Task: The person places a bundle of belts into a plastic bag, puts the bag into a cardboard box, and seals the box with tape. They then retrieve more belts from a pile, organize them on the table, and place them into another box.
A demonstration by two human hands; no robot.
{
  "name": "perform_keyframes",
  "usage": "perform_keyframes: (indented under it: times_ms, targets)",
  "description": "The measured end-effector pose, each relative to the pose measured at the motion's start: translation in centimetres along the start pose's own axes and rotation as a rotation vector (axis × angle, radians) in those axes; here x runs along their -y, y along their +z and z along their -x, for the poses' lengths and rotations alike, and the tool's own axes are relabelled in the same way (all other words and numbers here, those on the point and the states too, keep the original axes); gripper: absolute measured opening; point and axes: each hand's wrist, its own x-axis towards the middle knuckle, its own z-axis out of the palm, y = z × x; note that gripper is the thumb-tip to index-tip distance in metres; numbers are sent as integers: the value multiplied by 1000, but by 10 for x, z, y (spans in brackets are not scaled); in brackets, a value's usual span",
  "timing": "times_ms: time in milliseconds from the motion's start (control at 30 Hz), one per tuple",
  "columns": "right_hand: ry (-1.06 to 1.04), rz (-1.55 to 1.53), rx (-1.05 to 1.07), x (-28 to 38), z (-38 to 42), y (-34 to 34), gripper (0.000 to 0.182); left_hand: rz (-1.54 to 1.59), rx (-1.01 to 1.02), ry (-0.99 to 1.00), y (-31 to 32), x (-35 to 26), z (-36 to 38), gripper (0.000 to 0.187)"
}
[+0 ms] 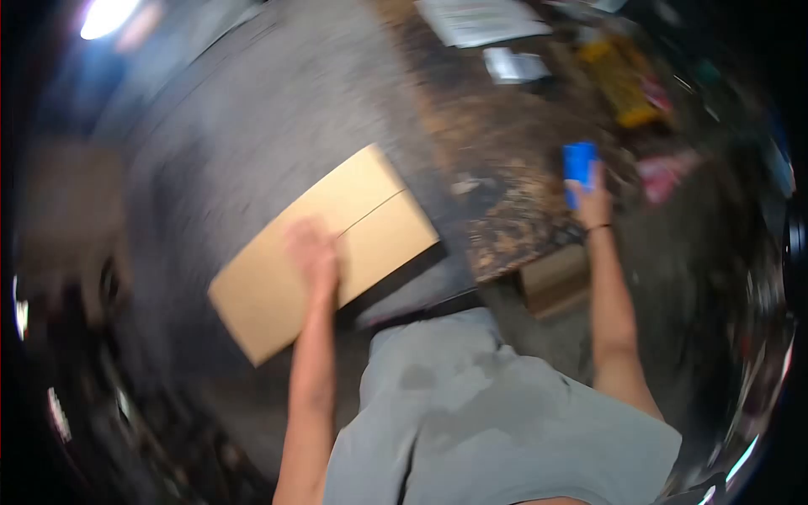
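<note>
A closed cardboard box [387, 240] lies at a slant on the dark grey surface, a seam running along part of its top. My left hand [313, 248] is over the top of the box, blurred by motion, its fingers seemingly laid out flat with nothing in them. Off to the right, my right hand [594, 200] grips a small blue object [580, 162] above the worn wooden tabletop. Blur hides what kind of thing it is.
Papers [480, 21] and a small silvery-white packet [515, 66] lie at the back of the wooden tabletop [505, 126]. A yellow object [619, 80] and something pink [665, 175] are at the right. Below the tabletop's front edge is a brown carton [555, 282].
</note>
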Motion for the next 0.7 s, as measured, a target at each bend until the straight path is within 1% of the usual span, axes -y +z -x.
perform_keyframes:
  times_ms: [33, 67, 100, 133, 167, 200, 233, 267, 300, 367, 400, 433, 467, 500, 533, 567, 600, 633, 667, 700]
  targets:
    - [-47, 80, -57, -20, -32, 14, 76, -23, -9, 79, 19, -19, 19, 73]
    - [-51, 155, -16, -26, -57, 18, 77, -107, 124, 52, 13, -51, 32, 74]
    - [-161, 222, -17, -46, -85, 31, 77, -120, 133, 115, 17, -65, 47, 73]
    - [-264, 249, -23, -58, -102, 44, 73, -132, 209, 70, 1, -84, 56, 72]
    - [-412, 302, -133, -64, -110, 53, 69, -191, 157, 117, 3, -79, 69, 69]
    - [-341, 428, -99, -54, -109, 51, 70, -193, 94, 47, 0, -63, 78, 65]
    - [-351, 527, -157, -53, -110, 53, 69, -181, 35, -5, 5, -45, 86, 61]
    - [-470, 520, -320, -53, -107, 54, 65, -228, -42, -105, 2, -19, 95, 58]
    - [-333, 640, -283, -24, -85, 42, 64, -270, -116, -201, -4, 11, 105, 55]
    - [-400, 553, -517, 2, -56, 37, 65, -284, -187, -447, -14, 71, 126, 53]
    - [-422, 545, -513, 12, -49, 41, 65, -275, -214, -587, -27, 100, 139, 53]
    - [-533, 351, -489, 15, -42, 50, 65, -226, -178, -791, -48, 115, 147, 58]
    - [-634, 160, -463, 17, -34, 60, 65, -160, -252, -981, -50, 140, 158, 65]
    - [-636, 60, -325, 31, -15, 74, 60, -65, -253, -1107, -58, 158, 167, 71]
    - [-500, 108, -37, 73, 21, 66, 55, 3, -207, -1166, -68, 175, 174, 71]
    - [-598, -69, -8, 77, 37, 94, 50, 7, -164, -1152, -74, 192, 179, 64]
    - [-667, -232, 136, 92, 56, 112, 50, -20, -189, -974, -80, 213, 185, 55]
    - [-637, -228, 175, 101, 71, 133, 50, -45, -208, -792, -83, 233, 187, 53]
    - [-588, -298, 280, 117, 84, 147, 49, 37, -305, -965, -83, 247, 179, 54]
    - [-457, -586, 409, 132, 101, 164, 50, 231, -508, -1069, -72, 266, 174, 55]
